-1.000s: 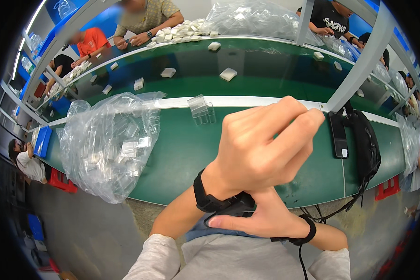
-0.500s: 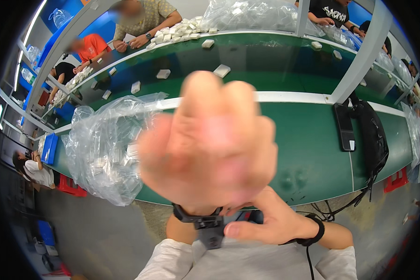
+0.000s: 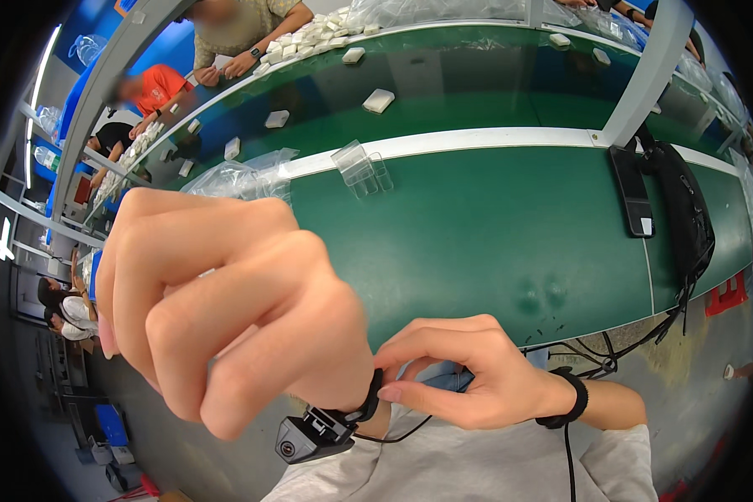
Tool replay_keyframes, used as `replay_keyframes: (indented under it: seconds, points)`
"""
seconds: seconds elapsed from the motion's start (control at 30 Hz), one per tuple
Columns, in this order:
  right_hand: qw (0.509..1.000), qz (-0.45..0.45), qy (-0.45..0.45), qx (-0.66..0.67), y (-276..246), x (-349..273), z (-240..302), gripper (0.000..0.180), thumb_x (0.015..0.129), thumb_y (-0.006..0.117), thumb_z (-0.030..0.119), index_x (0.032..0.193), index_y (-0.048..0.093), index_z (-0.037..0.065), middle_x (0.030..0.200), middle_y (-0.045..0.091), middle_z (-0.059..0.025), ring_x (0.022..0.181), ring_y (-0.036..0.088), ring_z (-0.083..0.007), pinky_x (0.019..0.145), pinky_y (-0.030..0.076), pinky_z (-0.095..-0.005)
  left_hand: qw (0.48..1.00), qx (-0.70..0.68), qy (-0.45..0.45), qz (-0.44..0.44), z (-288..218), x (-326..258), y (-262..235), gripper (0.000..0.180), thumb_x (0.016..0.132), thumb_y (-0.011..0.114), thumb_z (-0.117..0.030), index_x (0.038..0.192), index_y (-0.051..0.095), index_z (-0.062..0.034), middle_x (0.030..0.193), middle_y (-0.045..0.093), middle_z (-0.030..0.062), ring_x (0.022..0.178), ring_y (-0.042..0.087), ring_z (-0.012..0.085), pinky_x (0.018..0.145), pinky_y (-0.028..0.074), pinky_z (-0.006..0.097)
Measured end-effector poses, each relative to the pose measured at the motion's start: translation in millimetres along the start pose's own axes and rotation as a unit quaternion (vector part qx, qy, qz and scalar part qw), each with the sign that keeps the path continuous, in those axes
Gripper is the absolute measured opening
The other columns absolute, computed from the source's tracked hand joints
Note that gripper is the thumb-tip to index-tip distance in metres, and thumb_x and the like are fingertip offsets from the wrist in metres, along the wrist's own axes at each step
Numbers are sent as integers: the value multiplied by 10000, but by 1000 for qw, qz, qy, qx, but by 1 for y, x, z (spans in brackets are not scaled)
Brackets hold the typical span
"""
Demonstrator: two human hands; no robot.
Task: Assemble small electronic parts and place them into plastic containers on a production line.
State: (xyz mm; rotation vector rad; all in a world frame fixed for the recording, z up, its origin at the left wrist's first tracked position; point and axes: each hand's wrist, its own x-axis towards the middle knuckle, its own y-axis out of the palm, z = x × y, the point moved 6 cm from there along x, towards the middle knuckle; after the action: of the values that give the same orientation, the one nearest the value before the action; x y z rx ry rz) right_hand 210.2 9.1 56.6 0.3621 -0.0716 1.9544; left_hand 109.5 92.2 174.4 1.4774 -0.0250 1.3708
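My left hand [image 3: 243, 293] is raised close in front of me, fingers curled into a loose fist, with nothing visible inside. Round its wrist runs a black wrist strap [image 3: 366, 399], carrying a small black camera [image 3: 314, 437] on the underside with a thin cable. My right hand [image 3: 468, 372] reaches across to that wrist, thumb and fingertips pinching the strap's edge. A second black strap [image 3: 567, 400] with a cable circles my right wrist. Behind the hands lies a green worktable [image 3: 477, 243], with a clear plastic tray [image 3: 361, 170] near its far edge.
A clear plastic bag [image 3: 243, 177] lies partly behind my left hand. At the right are a black phone [image 3: 632, 192] and a black bag [image 3: 679, 209] with cables. Small white boxes [image 3: 379, 101] sit on the green conveyor [image 3: 468, 84] beyond a metal frame; several people work there.
My left fist has moved left and turned, bringing the camera on its wrist into clearer view. My right hand has stayed at the left wrist. The clear tray has come into view.
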Motion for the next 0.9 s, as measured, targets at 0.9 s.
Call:
replay_keyframes:
  seconds: [0.9]
  points:
    - [946, -205, -160, -192, 5, -32, 11, 234, 802, 807, -134, 997, 699, -64, 886, 728, -135, 661, 672, -218, 552, 524, -299, 758, 641, 117, 30, -44, -1, 3, 353, 1014, 667, -427, 926, 579, -96, 740, 498, 1, 542, 454, 119, 564, 371, 278]
